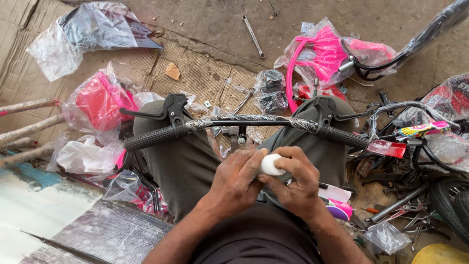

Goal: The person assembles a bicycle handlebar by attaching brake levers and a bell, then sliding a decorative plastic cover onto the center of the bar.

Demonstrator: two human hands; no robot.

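Note:
Both of my hands meet over my lap around a small white rounded object [270, 165]. My left hand [235, 182] wraps it from the left, and my right hand [295, 182] pinches it from the right with thumb and fingers. Just beyond them a black bicycle handlebar [244, 121], its middle wrapped in clear plastic, lies across my knees. It has a ribbed black grip [149, 139] and brake lever [163, 110] on the left, and a second grip [348, 138] and lever [332, 111] on the right.
Plastic-bagged red and pink bicycle parts [100, 100] [325, 54] lie on flattened cardboard [195, 73]. A spanner [253, 35] rests on the concrete at the top. Cables, a tyre [452, 205] and loose tools crowd the right side. Wooden boards [73, 225] lie at lower left.

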